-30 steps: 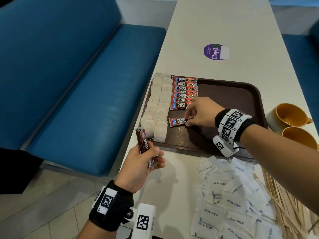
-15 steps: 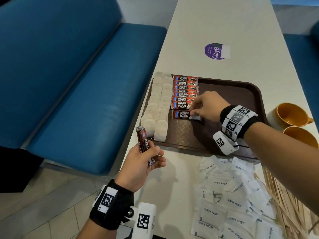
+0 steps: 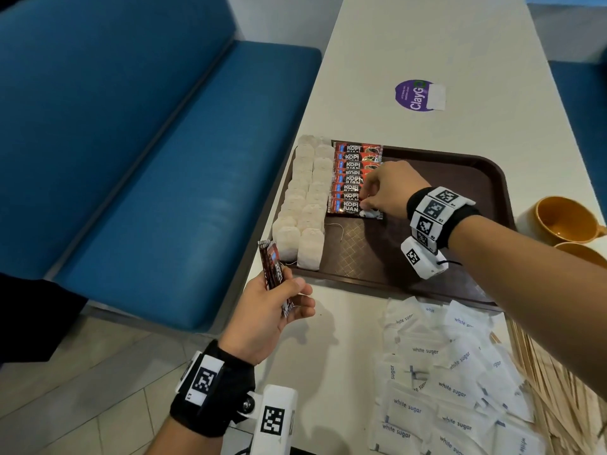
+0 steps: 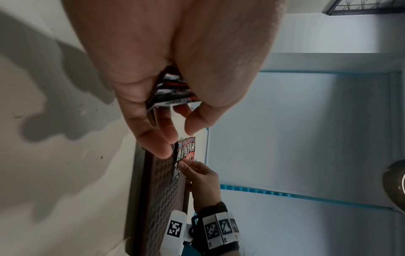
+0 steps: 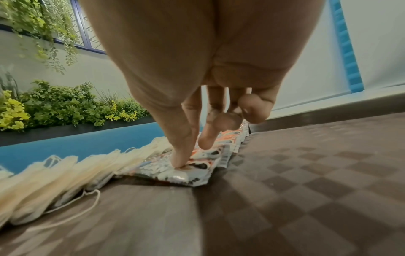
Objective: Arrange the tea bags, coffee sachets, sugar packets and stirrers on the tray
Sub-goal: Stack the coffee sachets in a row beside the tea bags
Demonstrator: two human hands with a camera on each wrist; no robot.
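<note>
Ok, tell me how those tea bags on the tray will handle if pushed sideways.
The tea bags look soft and puffy, so probably light and squashy. They overlap in rows, so a push likely shifts several. A loose string trails on the tray and may snag.

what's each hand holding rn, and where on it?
Left hand grips spare coffee sachets around their lower half. Right hand holds nothing; fingers press the nearest tray sachet.

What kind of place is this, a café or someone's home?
Probably a café or canteen: a long table flanked by a blue booth bench, a brown serving tray, and planters of greenery along the wall.
</note>
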